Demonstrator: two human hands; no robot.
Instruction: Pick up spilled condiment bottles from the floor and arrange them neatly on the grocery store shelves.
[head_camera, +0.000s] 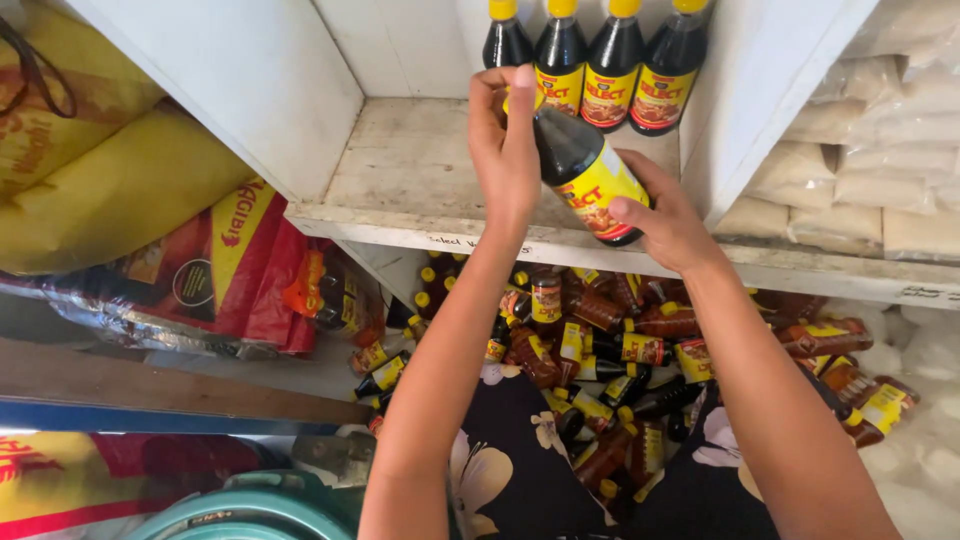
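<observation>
Where both hands tilt a bottle, a white shelf stands

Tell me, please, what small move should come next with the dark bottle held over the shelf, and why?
Probably stand the dark bottle upright beside the row of four bottles at the shelf's back. It is tilted, with the left hand at its cap and the right hand under its base, and bare board lies left of the row.

- We see four dark bottles with yellow caps standing in a row at the back of the white shelf
- Below us lies a heap of bottles
- Yellow sacks and a red bag sit left
- White packets are stacked right
- A teal lid shows at bottom left
</observation>
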